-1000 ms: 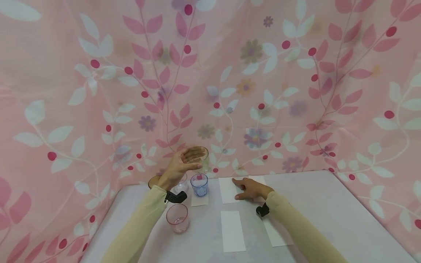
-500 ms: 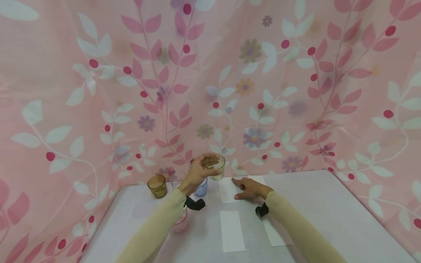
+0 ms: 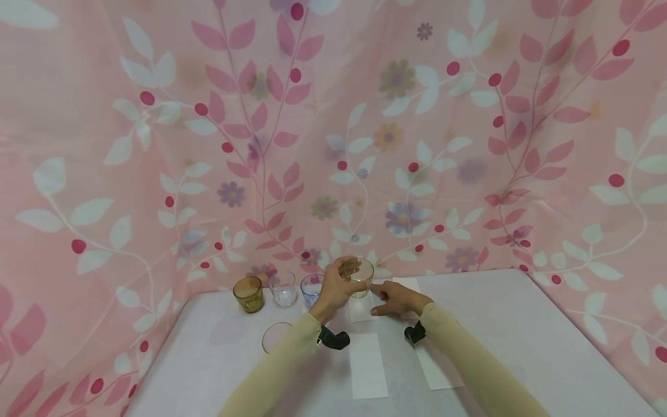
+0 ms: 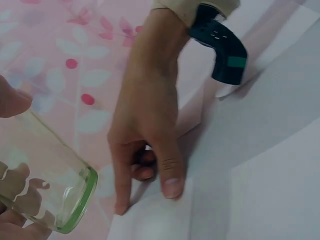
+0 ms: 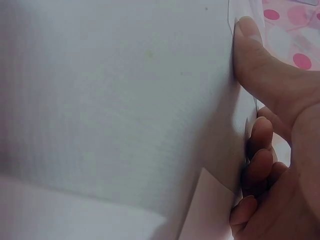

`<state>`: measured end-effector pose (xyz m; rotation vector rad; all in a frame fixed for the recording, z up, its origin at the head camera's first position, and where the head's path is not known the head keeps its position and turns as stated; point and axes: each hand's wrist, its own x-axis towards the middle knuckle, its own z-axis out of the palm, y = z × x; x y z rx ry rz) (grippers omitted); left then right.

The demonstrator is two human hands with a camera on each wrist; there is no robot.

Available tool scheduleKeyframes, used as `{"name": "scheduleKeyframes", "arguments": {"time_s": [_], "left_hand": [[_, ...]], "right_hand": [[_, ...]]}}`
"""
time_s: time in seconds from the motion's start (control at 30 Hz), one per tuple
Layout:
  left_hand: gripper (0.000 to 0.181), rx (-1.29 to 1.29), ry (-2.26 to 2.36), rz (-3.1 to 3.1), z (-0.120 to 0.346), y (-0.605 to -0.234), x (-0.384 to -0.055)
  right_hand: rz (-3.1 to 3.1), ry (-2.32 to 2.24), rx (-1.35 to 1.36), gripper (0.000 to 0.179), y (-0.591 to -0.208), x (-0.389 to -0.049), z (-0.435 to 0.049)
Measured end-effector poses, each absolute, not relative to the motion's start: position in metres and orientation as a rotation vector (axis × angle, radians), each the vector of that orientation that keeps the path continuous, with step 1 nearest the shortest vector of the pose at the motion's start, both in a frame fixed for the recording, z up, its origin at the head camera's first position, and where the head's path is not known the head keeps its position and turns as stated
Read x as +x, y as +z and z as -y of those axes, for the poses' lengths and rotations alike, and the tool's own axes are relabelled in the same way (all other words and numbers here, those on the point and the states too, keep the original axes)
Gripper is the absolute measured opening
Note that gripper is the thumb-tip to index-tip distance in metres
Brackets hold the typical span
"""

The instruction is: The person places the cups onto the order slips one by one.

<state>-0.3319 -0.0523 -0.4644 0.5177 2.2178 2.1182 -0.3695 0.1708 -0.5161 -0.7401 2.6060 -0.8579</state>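
Note:
My left hand (image 3: 344, 282) grips a clear green-tinted glass (image 3: 361, 278) just above the far end of a white paper sheet (image 3: 359, 311). The left wrist view shows the glass (image 4: 47, 175) tilted, with my fingers (image 4: 12, 102) round it. My right hand (image 3: 385, 298) rests on the same sheet right beside the glass, index finger and thumb (image 4: 170, 175) pressed flat on the paper and the other fingers (image 5: 257, 165) curled under.
An amber glass (image 3: 248, 293), a clear glass (image 3: 283, 288) and a blue glass (image 3: 310, 288) stand in a row at the table's back left. A pink glass (image 3: 273, 336) is half hidden by my left sleeve. More paper strips (image 3: 369, 365) (image 3: 438, 365) lie nearer me.
My left hand has carried the green-tinted glass down and to the right, from above the blue glass to just beside my right hand. The right hand has stayed put.

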Motion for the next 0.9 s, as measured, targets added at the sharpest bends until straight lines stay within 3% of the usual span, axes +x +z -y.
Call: {"name": "scheduleKeyframes", "arguments": {"time_s": [0.13, 0.9], "left_hand": [[0.071, 0.503, 2.125, -2.208, 0.043, -0.476, -0.330], [0.073, 0.286, 2.225, -2.353, 0.023, -0.530, -0.343]], "right_hand": [[-2.639, -0.836, -0.699, 0.038, -0.516, -0.370, -0.170], [-2.644, -0.901, -0.730, 0.031, -0.519, -0.370, -0.170]]}}
